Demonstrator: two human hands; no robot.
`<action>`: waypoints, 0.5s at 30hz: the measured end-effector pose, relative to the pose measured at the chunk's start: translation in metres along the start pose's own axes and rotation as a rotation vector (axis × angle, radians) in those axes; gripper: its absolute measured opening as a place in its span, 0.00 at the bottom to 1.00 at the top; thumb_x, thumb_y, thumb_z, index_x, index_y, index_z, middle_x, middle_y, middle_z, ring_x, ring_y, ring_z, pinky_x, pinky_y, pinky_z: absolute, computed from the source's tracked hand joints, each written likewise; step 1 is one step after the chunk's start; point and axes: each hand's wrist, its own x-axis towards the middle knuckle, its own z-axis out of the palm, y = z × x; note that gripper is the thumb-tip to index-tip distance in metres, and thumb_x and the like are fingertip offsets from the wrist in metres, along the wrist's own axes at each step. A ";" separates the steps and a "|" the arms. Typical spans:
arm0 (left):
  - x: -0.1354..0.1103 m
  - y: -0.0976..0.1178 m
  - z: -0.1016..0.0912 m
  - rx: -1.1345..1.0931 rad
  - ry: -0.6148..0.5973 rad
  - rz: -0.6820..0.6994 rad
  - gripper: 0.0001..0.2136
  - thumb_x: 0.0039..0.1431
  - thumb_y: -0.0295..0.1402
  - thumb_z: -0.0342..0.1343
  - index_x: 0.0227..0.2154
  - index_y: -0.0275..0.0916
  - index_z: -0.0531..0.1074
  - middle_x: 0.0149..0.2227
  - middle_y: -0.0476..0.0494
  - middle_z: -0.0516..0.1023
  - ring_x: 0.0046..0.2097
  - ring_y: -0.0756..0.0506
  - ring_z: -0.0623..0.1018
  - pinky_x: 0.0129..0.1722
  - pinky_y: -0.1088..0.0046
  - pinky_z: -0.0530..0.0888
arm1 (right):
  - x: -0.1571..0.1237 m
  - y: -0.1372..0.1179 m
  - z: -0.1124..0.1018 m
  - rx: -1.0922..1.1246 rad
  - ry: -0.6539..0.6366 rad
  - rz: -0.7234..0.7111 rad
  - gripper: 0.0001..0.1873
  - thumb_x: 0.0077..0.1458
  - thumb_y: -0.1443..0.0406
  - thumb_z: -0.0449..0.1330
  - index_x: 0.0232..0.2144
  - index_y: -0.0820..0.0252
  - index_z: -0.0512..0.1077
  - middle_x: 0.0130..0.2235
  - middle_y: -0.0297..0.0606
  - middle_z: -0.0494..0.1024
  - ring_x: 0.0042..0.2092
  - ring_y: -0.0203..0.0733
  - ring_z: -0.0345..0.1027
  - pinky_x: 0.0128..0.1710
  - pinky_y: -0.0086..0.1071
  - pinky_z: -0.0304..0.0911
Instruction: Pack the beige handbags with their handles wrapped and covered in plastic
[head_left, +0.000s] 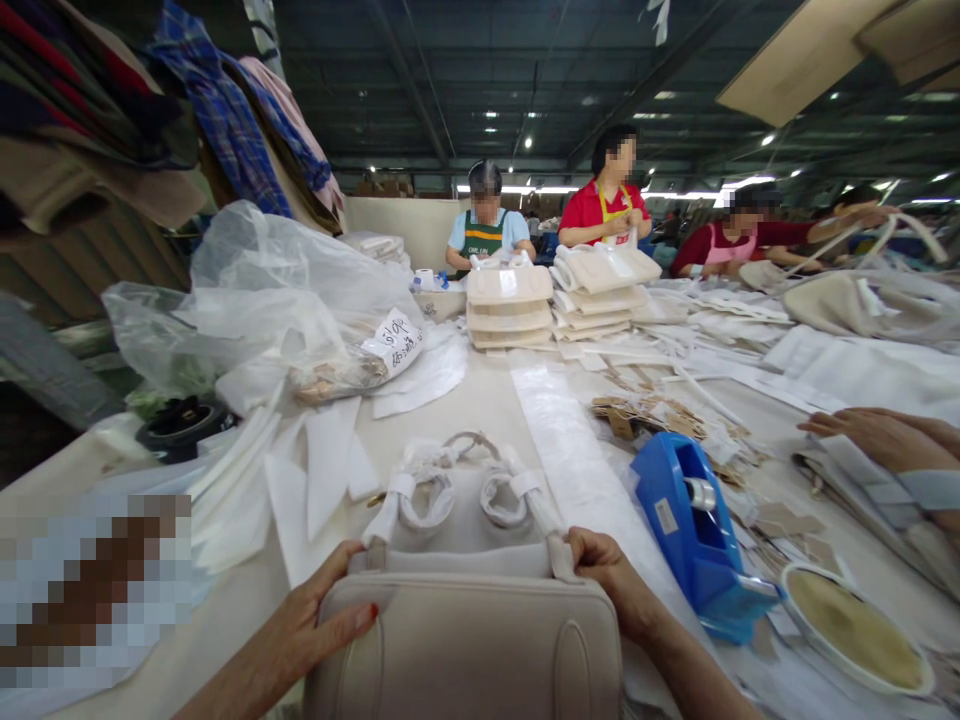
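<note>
right now the beige handbag [465, 650] is lying at the near edge of the bench [480, 400], about midway along it, with its top facing away from the person. its two handles [427, 495] are stretching toward the middle of the bench, and both are wearing white wrapping. the left hand [315, 625] is clasping the bag's left upper corner, its grip closed around the edge with the thumb lying across the front panel. the right hand [611, 580] is clasping the right upper corner beside the handle base, its grip likewise curled tight on the bag.

just beside the right hand a blue tape dispenser [690, 530] is sitting, and nearer the near right corner a round dish [855, 625] is holding something yellowish. a co-worker's hand [877, 435] is resting at the right edge on white sheets. loose paper tags [652, 415] are lying past the dispenser. toward the left edge clear plastic bags [277, 290] are heaping up, and stacks of folded cream bags [510, 305] are standing at the far edge.
</note>
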 end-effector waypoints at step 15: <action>-0.011 0.036 0.002 -0.151 -0.093 -0.069 0.30 0.46 0.51 0.58 0.49 0.37 0.69 0.47 0.41 0.75 0.48 0.36 0.72 0.48 0.66 0.69 | -0.016 -0.027 -0.013 -0.068 -0.289 0.164 0.13 0.39 0.64 0.62 0.32 0.60 0.76 0.32 0.37 0.76 0.34 0.42 0.68 0.37 0.33 0.60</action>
